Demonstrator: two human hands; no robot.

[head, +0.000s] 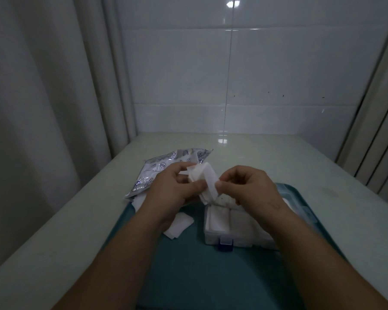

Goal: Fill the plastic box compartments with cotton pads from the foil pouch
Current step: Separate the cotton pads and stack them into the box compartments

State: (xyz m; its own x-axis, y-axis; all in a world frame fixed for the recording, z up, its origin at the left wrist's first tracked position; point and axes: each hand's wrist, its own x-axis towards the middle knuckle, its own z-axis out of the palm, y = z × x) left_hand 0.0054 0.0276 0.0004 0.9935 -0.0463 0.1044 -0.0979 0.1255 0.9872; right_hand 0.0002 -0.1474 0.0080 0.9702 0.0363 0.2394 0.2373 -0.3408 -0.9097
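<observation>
A pale curtain [43, 108] hangs at nine o'clock, glossy white wall tiles [233, 74] fill twelve, and a ribbed panel [379, 142] stands at three. The pale tabletop [278, 157] carries a teal tray [188, 276] at six. At the tray's ten o'clock corner lies the crinkled, printed foil pouch [166, 164]. Loose cotton pads [179, 224], thin white squares, lie on the tray under the left wrist. The left hand [173, 193] grips a stack of cotton pads [204, 182], fingers curled round it, at the box's eleven o'clock. The right hand [249, 186] pinches the stack's edge between thumb and forefinger. Below, the clear plastic box [224, 229] shows white pads in its visible compartments, a blue latch [226, 241] at its six o'clock.
</observation>
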